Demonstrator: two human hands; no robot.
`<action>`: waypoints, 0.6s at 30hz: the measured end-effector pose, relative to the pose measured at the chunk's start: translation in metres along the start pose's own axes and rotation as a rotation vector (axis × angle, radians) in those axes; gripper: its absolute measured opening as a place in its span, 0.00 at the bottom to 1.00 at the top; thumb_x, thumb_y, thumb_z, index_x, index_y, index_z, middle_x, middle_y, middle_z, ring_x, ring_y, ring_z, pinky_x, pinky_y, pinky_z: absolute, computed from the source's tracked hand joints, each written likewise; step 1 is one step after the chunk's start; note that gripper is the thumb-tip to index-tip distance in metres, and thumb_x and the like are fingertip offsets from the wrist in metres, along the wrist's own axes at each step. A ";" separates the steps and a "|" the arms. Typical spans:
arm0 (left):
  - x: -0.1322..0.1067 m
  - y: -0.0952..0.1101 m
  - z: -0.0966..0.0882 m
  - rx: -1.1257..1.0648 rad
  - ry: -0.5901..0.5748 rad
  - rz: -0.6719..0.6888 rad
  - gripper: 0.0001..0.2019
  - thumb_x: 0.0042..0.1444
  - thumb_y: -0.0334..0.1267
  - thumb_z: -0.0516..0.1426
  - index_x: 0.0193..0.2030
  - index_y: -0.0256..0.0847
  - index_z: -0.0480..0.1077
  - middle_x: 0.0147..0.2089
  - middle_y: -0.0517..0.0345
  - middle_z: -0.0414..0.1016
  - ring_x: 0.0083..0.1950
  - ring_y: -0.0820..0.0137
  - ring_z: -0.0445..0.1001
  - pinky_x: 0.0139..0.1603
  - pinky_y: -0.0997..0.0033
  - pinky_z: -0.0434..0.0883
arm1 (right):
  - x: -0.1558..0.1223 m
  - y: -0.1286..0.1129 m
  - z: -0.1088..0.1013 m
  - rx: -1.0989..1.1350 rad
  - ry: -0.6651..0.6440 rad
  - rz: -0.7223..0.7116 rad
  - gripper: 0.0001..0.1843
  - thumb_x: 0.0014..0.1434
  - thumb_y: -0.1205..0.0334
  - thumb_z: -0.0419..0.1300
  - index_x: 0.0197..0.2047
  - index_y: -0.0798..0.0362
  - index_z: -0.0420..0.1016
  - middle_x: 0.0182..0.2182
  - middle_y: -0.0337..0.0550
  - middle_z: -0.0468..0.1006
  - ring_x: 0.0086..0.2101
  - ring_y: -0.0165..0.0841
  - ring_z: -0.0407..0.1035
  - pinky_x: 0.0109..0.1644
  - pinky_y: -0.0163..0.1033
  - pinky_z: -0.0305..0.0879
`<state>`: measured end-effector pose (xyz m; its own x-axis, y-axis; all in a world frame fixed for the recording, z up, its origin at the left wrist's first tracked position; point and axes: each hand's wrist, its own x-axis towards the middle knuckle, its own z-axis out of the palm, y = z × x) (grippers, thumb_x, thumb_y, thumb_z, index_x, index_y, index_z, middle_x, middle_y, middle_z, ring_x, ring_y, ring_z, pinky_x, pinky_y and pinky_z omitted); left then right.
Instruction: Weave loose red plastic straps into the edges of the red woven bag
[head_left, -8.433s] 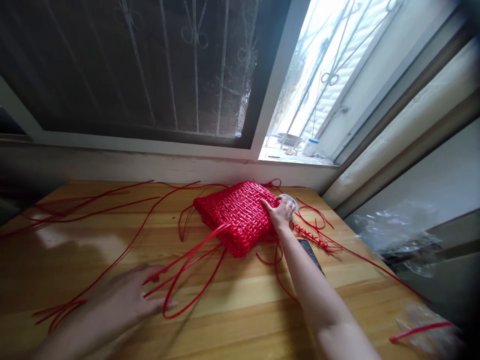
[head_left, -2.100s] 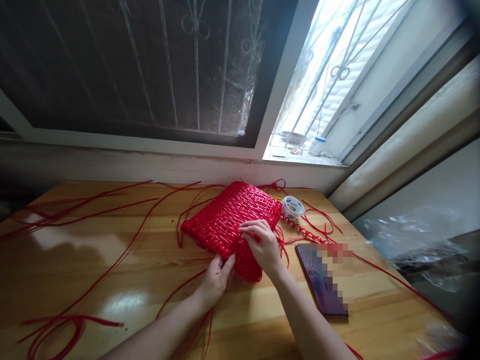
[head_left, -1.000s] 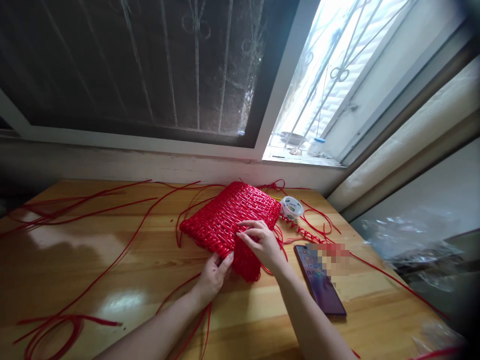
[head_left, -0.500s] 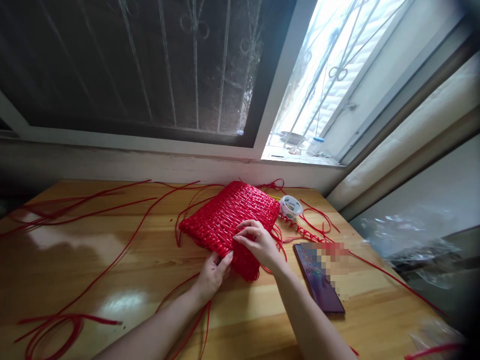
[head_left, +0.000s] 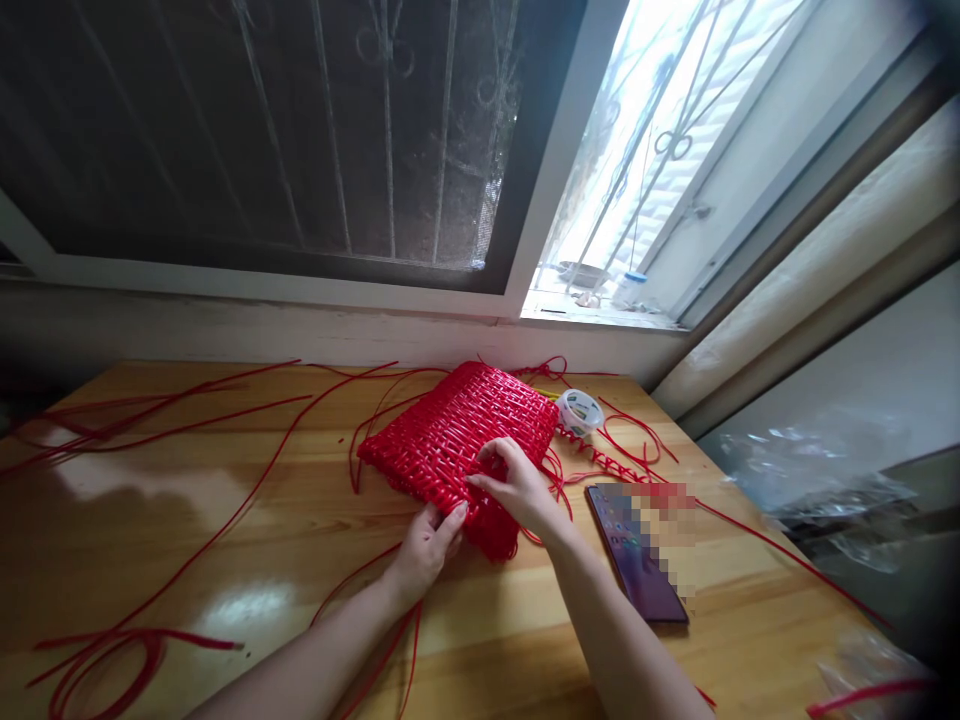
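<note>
Woven red panel (head_left: 457, 440): flat, roughly square, of glossy red plastic strips in a tight basket weave, lying a little right of centre on the table (head_left: 225, 560), one corner pointing near. Loose strip ends trail from its edges.

Left hand (head_left: 427, 545): at the near corner of the panel, fingers (head_left: 454, 515) curled and pinching its edge. Right hand (head_left: 517, 490): resting on the panel's near-right part, fingers bent and closed on a strip of the weave.

Surroundings: the table is varnished, light wood with a strong sheen. Long red strips (head_left: 187, 420) run across its left half. A small round white container (head_left: 580, 411) stands just beyond the panel's right corner. A dark phone (head_left: 630, 575) lies to the right of the right hand. The table abuts a window (head_left: 300, 150) with a dark mesh screen; a bright open section lies to the right.
</note>
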<state>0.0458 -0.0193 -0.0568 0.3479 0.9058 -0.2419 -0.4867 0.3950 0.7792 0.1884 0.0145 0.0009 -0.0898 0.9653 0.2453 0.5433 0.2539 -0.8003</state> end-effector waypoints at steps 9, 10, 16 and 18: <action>-0.003 0.008 0.015 0.059 -0.038 0.010 0.19 0.44 0.53 0.56 0.26 0.41 0.54 0.11 0.75 0.50 0.11 0.84 0.45 0.13 0.82 0.43 | -0.030 -0.040 -0.031 0.343 -0.287 0.128 0.07 0.51 0.58 0.56 0.28 0.53 0.68 0.24 0.37 0.69 0.26 0.27 0.62 0.28 0.31 0.59; -0.004 0.009 0.017 0.058 -0.039 0.000 0.19 0.44 0.53 0.56 0.25 0.41 0.53 0.10 0.75 0.50 0.11 0.84 0.45 0.13 0.82 0.43 | -0.041 -0.044 -0.035 0.339 -0.533 0.128 0.06 0.50 0.59 0.57 0.28 0.53 0.69 0.24 0.36 0.69 0.25 0.26 0.62 0.27 0.30 0.58; -0.011 0.014 0.037 0.027 0.031 -0.063 0.22 0.40 0.54 0.57 0.23 0.42 0.50 0.11 0.75 0.50 0.11 0.84 0.45 0.13 0.82 0.43 | -0.089 -0.019 -0.006 0.665 -0.529 0.507 0.08 0.51 0.57 0.56 0.30 0.53 0.65 0.18 0.31 0.65 0.16 0.20 0.53 0.18 0.27 0.47; -0.014 0.013 0.045 0.010 0.037 -0.085 0.23 0.38 0.55 0.58 0.23 0.42 0.50 0.11 0.75 0.50 0.11 0.84 0.45 0.13 0.82 0.44 | -0.094 -0.006 0.012 0.841 -0.315 0.646 0.12 0.47 0.55 0.59 0.29 0.53 0.63 0.17 0.31 0.64 0.15 0.19 0.51 0.17 0.27 0.44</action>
<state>0.0711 -0.0343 -0.0173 0.3579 0.8741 -0.3285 -0.4483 0.4695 0.7607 0.1836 -0.0765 -0.0240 -0.2675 0.8731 -0.4077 -0.1657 -0.4585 -0.8731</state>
